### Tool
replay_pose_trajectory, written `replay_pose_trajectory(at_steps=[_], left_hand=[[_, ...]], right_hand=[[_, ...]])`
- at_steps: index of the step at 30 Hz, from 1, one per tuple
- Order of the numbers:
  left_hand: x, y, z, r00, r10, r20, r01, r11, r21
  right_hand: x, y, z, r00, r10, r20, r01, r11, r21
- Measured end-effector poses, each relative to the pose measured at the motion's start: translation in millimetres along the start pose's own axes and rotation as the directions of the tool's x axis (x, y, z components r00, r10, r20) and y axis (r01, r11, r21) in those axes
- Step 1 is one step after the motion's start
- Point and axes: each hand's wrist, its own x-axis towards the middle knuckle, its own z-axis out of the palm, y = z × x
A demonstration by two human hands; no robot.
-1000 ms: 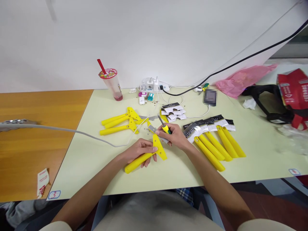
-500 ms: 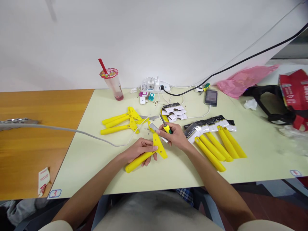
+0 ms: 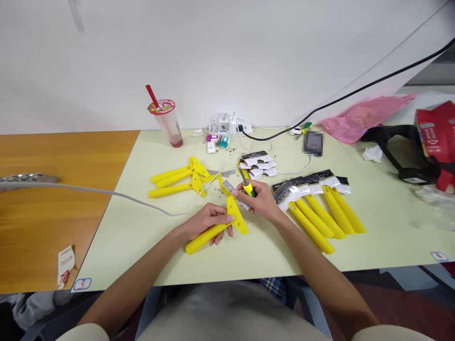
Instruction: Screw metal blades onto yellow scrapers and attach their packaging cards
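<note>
My left hand (image 3: 212, 221) is closed around a yellow plastic scraper handle (image 3: 206, 239), its wide head pointing away to the right. In my right hand (image 3: 261, 199) are a yellow-and-green screwdriver (image 3: 248, 188), its shaft pointing up and away, and a flat metal blade (image 3: 231, 187) pinched by the thumb. A yellow plastic piece (image 3: 223, 186) shows just behind the blade. Small screws (image 3: 218, 190) lie loose on the table between the hands and the other yellow scraper handles (image 3: 174, 191) at left.
Scrapers with black-and-white card sleeves (image 3: 313, 218) lie at right. More sleeved heads (image 3: 258, 165) are stacked behind my hands. A drink cup (image 3: 167, 125) stands at back left. A grey cable (image 3: 142, 196) crosses the left side. A power strip (image 3: 231, 125) sits against the wall.
Both hands keep nearly the same pose, still holding the scraper handle, screwdriver and blade. The whole view has shifted very slightly.
</note>
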Motion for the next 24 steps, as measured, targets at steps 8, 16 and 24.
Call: replay_pose_trajectory(at_steps=[8,16,24], left_hand=[[-0.1,-0.4,-0.4,1.0,0.004,0.004,-0.004,1.0,0.001],[0.5,-1.0,-1.0,1.0,0.0,0.0,0.0,1.0,0.007],[0.4,-2.5,-1.7,1.0,0.012,-0.006,-0.012,1.0,0.009]], right_hand=[[-0.6,-2.1,-0.3,1.0,0.003,0.025,-0.003,1.0,-0.004],[-0.8,-0.7,-0.5,1.0,-0.005,0.015,0.005,1.0,-0.022],[-1.1,-3.4,-1.5,1.0,0.006,0.026,-0.005,0.999,-0.054]])
